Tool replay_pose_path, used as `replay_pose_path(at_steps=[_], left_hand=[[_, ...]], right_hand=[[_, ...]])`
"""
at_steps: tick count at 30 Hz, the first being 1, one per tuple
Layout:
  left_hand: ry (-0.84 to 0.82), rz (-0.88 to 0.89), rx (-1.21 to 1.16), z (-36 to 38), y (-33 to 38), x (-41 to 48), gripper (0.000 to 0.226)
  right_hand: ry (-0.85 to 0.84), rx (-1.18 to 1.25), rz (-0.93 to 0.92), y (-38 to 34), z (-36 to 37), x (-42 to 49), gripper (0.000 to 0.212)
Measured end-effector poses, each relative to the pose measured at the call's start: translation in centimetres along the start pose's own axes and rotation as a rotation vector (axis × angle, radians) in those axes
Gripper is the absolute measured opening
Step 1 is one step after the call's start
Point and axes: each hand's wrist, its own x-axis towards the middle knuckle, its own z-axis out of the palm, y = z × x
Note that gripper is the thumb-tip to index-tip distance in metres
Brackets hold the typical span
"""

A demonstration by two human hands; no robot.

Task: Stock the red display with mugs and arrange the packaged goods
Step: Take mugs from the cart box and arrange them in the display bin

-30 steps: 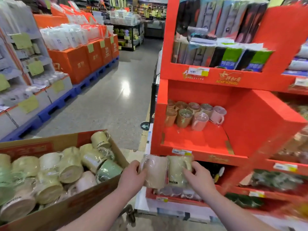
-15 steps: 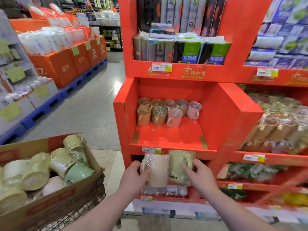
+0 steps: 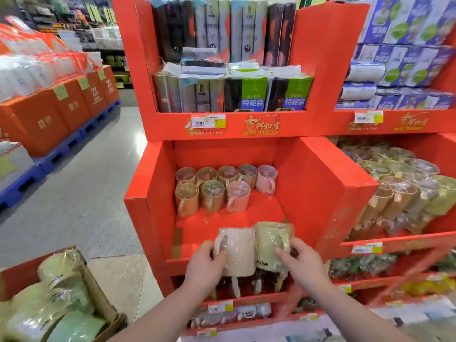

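My left hand grips a plastic-wrapped cream mug, and my right hand grips a wrapped pale green mug beside it. Both mugs hang side by side at the front lip of the red display's middle shelf. At the back left of that shelf stand several wrapped mugs in two rows, tan, green and pink. The shelf above holds upright packaged goods in dark and green packs.
A cardboard box of wrapped mugs sits at the lower left. A neighbouring red shelf at the right is piled with wrapped mugs. Orange cartons on blue pallets line the aisle at the left, with grey floor between.
Both hands have lifted the two mugs from below the shelf's front edge up to its lip. My view has moved closer to the display.
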Motion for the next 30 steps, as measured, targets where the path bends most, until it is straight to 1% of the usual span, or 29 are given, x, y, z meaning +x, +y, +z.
replay_pose_path(at_steps=[3, 7, 10, 12, 14, 16, 18, 24, 26, 29, 30], left_hand=[[-0.004, 0.013, -0.017, -0.9, 0.3, 3.3, 0.021], [-0.017, 0.007, 0.003, -2.2, -0.2, 6.6, 0.021], [-0.021, 0.003, -0.016, -3.0, -0.9, 8.7, 0.02], [-0.018, -0.008, -0.013, -3.2, -1.4, 9.8, 0.018], [-0.02, -0.03, -0.023, -3.2, -1.8, 10.6, 0.01], [-0.022, -0.053, -0.059, -3.1, -2.1, 11.3, 0.008], [-0.014, -0.057, -0.053, -3.0, -2.3, 12.1, 0.013], [0.054, -0.088, -0.044, -2.7, -2.6, 13.9, 0.01], [0.068, -0.109, -0.053, -2.7, -2.7, 14.2, 0.01], [0.097, -0.134, -0.052, -2.5, -2.8, 14.9, 0.012], [0.107, -0.145, -0.044, -2.3, -2.8, 15.2, 0.013]], right_hand=[[0.021, 0.013, 0.024, -1.2, 0.7, 2.6, 0.03], [0.022, 0.045, 0.05, -3.0, 2.1, 5.1, 0.013], [0.03, 0.005, 0.072, -3.5, 3.3, 7.3, 0.018], [0.034, -0.001, 0.109, -3.5, 3.8, 8.6, 0.014], [0.03, 0.034, 0.146, -3.5, 4.2, 9.8, 0.01], [0.035, 0.095, 0.17, -3.4, 4.6, 11.2, 0.013], [0.078, 0.138, 0.201, -3.3, 4.9, 12.8, 0.017], [0.156, 0.106, 0.247, -3.1, 5.4, 18.3, 0.025], [0.166, 0.081, 0.248, -3.0, 5.3, 20.2, 0.023], [0.183, 0.074, 0.252, -2.8, 5.4, 22.9, 0.013], [0.198, 0.075, 0.247, -2.5, 5.7, 23.8, 0.015]])
